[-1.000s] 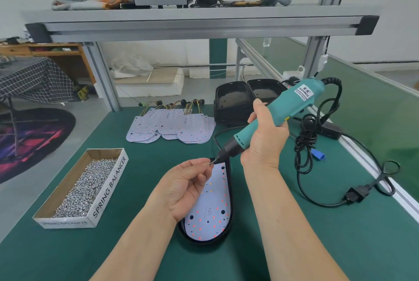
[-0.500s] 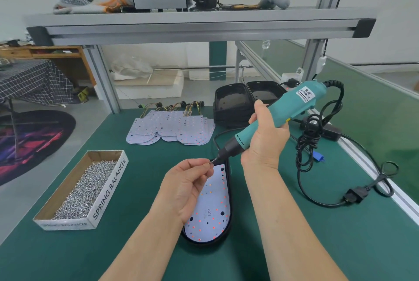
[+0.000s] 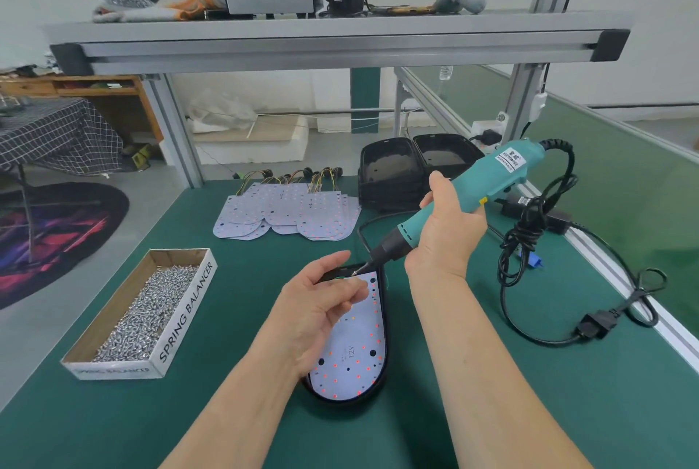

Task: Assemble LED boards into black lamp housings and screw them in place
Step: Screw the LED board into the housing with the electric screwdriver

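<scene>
A white LED board (image 3: 355,351) with red dots lies inside a black lamp housing (image 3: 384,355) on the green mat in front of me. My right hand (image 3: 446,238) grips a teal electric screwdriver (image 3: 491,181), tilted down to the left. Its bit tip (image 3: 355,272) is at the far end of the board, with what looks like a small screw on it. My left hand (image 3: 321,309) hovers over the board's left side just below the tip, thumb raised and fingers loosely curled. I see nothing pinched in it.
A cardboard box of screws (image 3: 147,309) stands at the left. Loose LED boards with wires (image 3: 287,215) lie at the back, beside stacked black housings (image 3: 389,181). The screwdriver's coiled black cable (image 3: 529,241) and plug (image 3: 594,328) lie at the right. A metal shelf (image 3: 333,37) hangs overhead.
My left thumb and fingers have let go of their pinch at the bit tip and spread apart. The screwdriver tip has come down slightly toward the board's far end.
</scene>
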Motion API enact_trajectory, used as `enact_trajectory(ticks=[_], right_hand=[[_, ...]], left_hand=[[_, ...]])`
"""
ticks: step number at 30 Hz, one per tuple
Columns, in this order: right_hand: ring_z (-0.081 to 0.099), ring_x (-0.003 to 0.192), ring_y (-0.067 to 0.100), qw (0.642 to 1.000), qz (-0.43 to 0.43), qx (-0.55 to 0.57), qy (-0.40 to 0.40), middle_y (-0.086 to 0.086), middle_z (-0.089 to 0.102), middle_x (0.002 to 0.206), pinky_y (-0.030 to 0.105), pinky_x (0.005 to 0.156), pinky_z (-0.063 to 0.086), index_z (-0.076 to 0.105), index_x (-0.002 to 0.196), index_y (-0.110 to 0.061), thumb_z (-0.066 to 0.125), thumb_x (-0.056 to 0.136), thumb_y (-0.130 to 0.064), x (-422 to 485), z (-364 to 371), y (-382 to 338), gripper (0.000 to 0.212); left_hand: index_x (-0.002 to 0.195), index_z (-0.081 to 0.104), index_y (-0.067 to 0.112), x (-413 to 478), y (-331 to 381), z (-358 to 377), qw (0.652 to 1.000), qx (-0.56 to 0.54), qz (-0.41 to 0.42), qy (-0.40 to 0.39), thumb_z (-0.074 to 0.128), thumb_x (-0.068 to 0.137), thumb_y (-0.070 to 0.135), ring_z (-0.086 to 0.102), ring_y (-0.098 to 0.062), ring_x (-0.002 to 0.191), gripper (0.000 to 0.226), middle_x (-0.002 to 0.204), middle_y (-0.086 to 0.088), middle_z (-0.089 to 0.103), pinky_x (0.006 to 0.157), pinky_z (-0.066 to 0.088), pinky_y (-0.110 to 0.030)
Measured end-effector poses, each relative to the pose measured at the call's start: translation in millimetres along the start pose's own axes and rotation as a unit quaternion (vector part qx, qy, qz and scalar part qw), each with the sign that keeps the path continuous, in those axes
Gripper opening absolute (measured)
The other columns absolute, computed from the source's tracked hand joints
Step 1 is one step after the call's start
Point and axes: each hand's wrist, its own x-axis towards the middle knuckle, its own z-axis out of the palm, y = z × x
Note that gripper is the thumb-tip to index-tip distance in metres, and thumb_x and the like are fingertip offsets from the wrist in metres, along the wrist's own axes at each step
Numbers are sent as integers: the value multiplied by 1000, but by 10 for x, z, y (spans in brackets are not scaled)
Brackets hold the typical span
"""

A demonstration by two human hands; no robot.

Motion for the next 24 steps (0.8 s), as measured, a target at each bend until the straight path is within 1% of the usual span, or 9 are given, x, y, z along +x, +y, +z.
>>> enact_trajectory(ticks=[3,5,6,8,10,12,17,20,24], right_hand=[[47,51,10,999,-22,-19,-18,-7,51,55,22,53,44,50,78,-17,72,82,-13,69,10,-37,23],[49,52,11,997,-46,-41,-35,-6,52,57,21,54,44,51,77,-18,73,83,-11,108,3,-40,24],[49,52,11,996,-58,-51,-46,-4,53,59,21,53,44,52,76,-18,74,83,-11,119,-3,-31,24],[49,55,13,992,-77,-74,-69,-1,53,63,22,53,45,55,76,-18,75,82,-13,119,-18,-1,22],[48,57,14,985,-99,-104,-93,-1,54,64,24,55,45,56,76,-17,75,79,-19,108,-35,35,20],[48,58,13,976,-124,-136,-117,-7,53,62,25,56,45,56,75,-19,75,78,-23,93,-52,67,19],[47,57,11,958,-164,-186,-147,-8,52,62,25,55,45,55,76,-12,74,80,-23,72,-84,142,23],[48,54,10,949,-179,-205,-157,-7,53,60,24,54,45,56,79,-3,74,81,-22,83,-109,197,26],[49,55,11,943,-186,-226,-159,-4,56,62,25,55,45,59,80,-4,74,80,-24,86,-162,270,25]], left_hand=[[99,65,5,91,80,-243,992,79,-11,98,77,84,14,53,-11,50,21,64,-4,64,41,39,-19],[84,62,9,182,88,-445,940,276,-13,203,80,81,39,40,-15,54,36,64,1,51,48,32,-24],[79,58,10,192,83,-501,900,380,-21,214,79,78,51,39,-18,59,46,69,1,48,55,31,-27],[69,47,17,170,61,-492,841,511,-61,169,78,68,65,39,-21,61,57,66,3,44,60,28,-29],[64,43,18,174,37,-386,826,541,-95,127,77,53,70,42,-21,57,63,60,5,44,57,29,-28],[70,54,13,213,14,-292,826,543,-104,109,77,48,68,52,-22,62,64,68,2,55,58,36,-27],[85,73,12,331,-42,-194,879,456,-115,82,88,68,40,69,-17,78,36,87,-2,74,67,52,-26],[89,77,14,370,-76,-190,893,432,-110,70,88,70,32,73,-19,82,28,88,-2,77,75,56,-27],[85,77,15,385,-100,-194,901,413,-109,75,88,71,27,73,-16,77,21,82,1,78,65,54,-22]])
